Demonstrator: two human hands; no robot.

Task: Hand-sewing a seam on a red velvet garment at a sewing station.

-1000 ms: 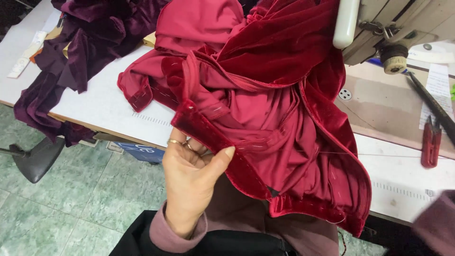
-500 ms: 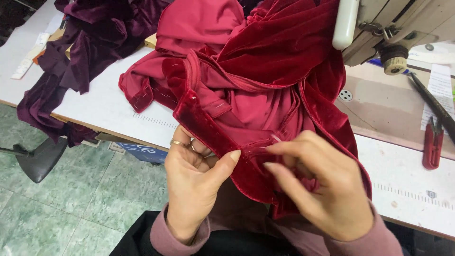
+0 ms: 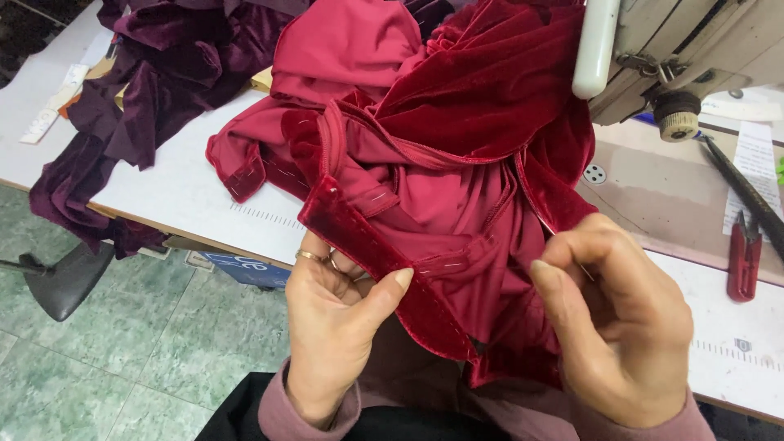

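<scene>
Fingers (image 3: 563,269) of the right hand (image 3: 616,318), now drawing back, are pinching a pin while the left hand (image 3: 339,322) is clamping the red velvet band (image 3: 367,245).

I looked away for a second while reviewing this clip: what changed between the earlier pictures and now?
The right hand came in from the lower right, gripped the red velvet garment, then lifted slightly off to the right with fingers pinched together; a thin pin or needle may be in them, too small to tell. The left hand stayed pinching the velvet band; the purple fabric did not move.
</scene>
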